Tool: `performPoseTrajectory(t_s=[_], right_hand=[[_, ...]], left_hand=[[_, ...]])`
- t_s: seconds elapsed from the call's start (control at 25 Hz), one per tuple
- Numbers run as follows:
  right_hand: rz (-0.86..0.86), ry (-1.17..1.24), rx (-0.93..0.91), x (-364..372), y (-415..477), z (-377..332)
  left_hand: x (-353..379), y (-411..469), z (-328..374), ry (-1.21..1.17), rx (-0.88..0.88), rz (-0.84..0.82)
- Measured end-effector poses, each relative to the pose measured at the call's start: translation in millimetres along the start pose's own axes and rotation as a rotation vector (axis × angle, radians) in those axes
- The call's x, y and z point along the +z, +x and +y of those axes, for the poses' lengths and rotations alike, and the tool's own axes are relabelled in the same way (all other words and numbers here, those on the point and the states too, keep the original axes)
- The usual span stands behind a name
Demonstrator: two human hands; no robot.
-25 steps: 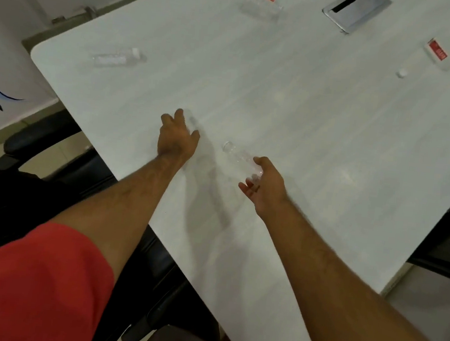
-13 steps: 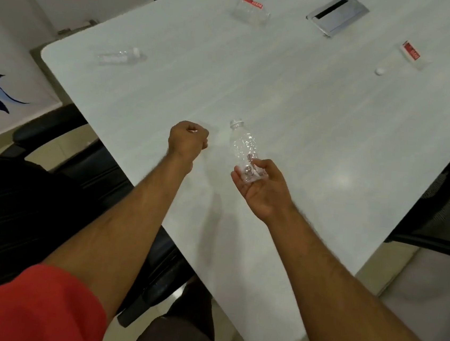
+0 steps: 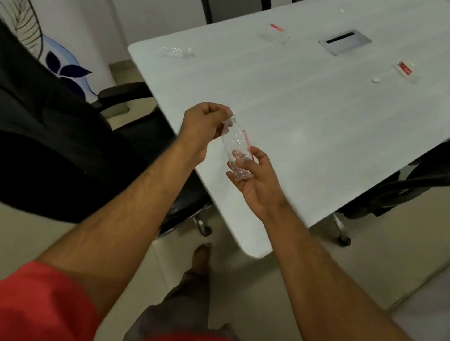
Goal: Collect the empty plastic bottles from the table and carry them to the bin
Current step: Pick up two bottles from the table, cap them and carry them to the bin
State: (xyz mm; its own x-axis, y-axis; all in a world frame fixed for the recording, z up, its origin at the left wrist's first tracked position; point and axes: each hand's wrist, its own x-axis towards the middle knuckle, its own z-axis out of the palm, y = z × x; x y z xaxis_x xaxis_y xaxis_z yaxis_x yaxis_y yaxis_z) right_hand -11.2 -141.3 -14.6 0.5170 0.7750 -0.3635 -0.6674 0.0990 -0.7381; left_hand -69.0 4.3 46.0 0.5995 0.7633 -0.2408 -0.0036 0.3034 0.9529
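A small clear plastic bottle [image 3: 237,144] with a thin red label strip stands upright in the air over the table's near edge. My right hand [image 3: 254,180] grips its lower half. My left hand [image 3: 205,125] is closed at the bottle's neck, pinching something small and white at the mouth; whether it is the cap I cannot tell. Three more clear bottles lie on the white table [image 3: 321,119]: one without a label at the far left corner [image 3: 176,51], one with a red label at the back [image 3: 275,33], another red-labelled one at the right [image 3: 406,71].
A loose white cap [image 3: 375,80] lies near the right bottle. A metal cable hatch [image 3: 344,44] is set into the table. Black office chairs stand at the left [image 3: 42,123], right [image 3: 425,185] and far side [image 3: 233,1]. No bin is in view.
My right hand lifted the bottle off the table and stood it upright. My left hand closed on something small and came to the bottle's neck. The view pulled back from the table.
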Motion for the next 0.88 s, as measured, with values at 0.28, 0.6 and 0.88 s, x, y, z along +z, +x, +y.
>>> performPoseTrajectory(t_s=[0.28,0.6,0.88], right_hand=[[-0.074,-0.592,-0.141,42.4,-122.4,75.9],[-0.155,-0.813,-0.130,158.8,-203.3,210.2],[-0.461,-0.589,0.160,340.2,-239.7,337.2]], left_hand=[[-68.1,-162.9,-26.6,0.170,-0.001,0.160],[-261.4,-294.7,-33.9,0.058,-0.014,0.276],[-498.7,-378.2,7.3,-0.144,-0.001,0.186]])
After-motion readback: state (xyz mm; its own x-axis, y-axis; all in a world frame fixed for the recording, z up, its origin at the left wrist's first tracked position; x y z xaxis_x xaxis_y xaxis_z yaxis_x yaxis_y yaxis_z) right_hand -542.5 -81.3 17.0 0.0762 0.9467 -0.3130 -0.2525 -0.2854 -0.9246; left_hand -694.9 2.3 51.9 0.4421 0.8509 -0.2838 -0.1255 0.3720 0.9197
